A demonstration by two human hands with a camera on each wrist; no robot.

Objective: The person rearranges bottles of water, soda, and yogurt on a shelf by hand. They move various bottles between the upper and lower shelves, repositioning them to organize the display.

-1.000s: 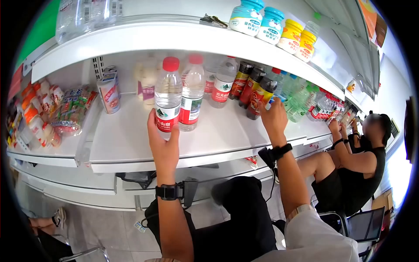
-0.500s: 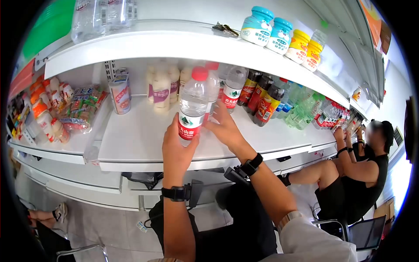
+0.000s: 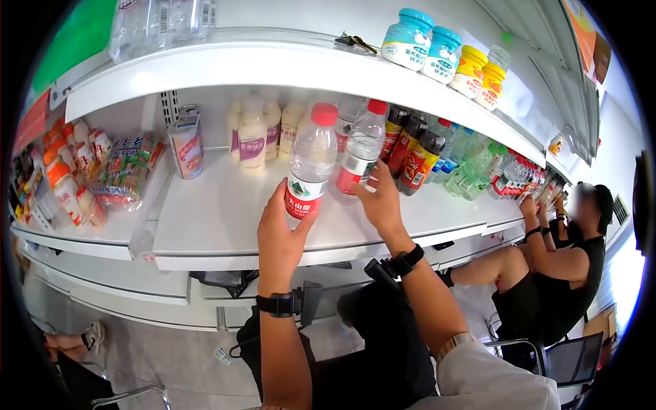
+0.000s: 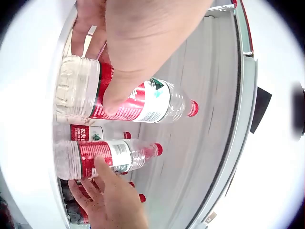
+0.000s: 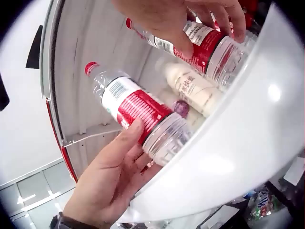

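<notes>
My left hand (image 3: pixel 281 239) grips a clear water bottle (image 3: pixel 311 171) with a red cap and a red-and-white label, low around the label. The bottle is upright over the front part of the shelf. In the left wrist view its thumb lies across the label. Just right of it, my right hand (image 3: pixel 384 208) holds a second such water bottle (image 3: pixel 366 140) around its label, thumb on one side and fingers on the other, as the right wrist view shows. Another water bottle (image 3: pixel 346 116) stands behind these two, partly hidden.
Milky drink bottles (image 3: pixel 251 140) stand behind on the left, beside a can (image 3: pixel 186 147). Cola bottles (image 3: pixel 422 160) and green bottles (image 3: pixel 471 169) line the right. The upper shelf (image 3: pixel 273 63) overhangs, with blue and yellow jars (image 3: pixel 441 56). A seated person (image 3: pixel 553 260) is at right.
My right hand has come left from the cola bottles to the second water bottle, which has shifted right, away from the first. My left hand still holds its bottle, slightly farther right in view.
</notes>
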